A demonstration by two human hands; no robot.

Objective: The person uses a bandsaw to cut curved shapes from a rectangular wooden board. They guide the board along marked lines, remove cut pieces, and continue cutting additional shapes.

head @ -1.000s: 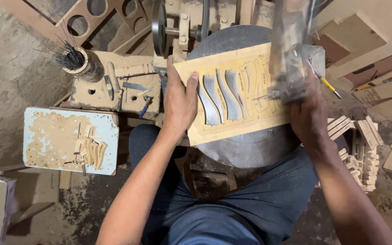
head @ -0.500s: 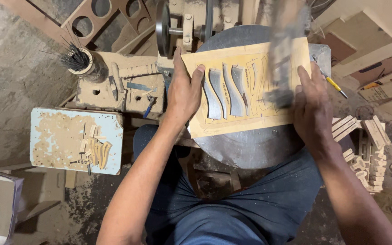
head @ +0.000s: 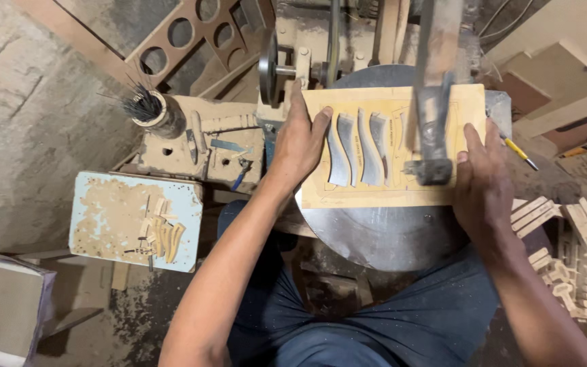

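Flat wooden panel (head: 388, 190), pale yellow, lies on the round metal saw table (head: 382, 238). Several wavy slots are already cut through its left half; pencilled outlines show further right. The saw's dark upper guide (head: 433, 136) stands over the panel's right part and hides the cutting point.

Left hand (head: 300, 139): open, palm and spread fingers pressed flat on the panel's left edge. Right hand (head: 484, 183): fingers extended, resting on the panel's right end beside the guide; not closed round anything.

Change over the last second: the panel has shifted a little under the guide, and the right hand has come off the guide area to lie flat on the wood. Judgement: feeding goes on, both hands steering.

Surroundings: dusty blue stool (head: 134, 221) with small cut curved pieces at left, a cup of thin rods (head: 151, 112) behind it, stacked wooden blocks (head: 572, 251) at right, a yellow pencil (head: 521, 153) beyond the panel.
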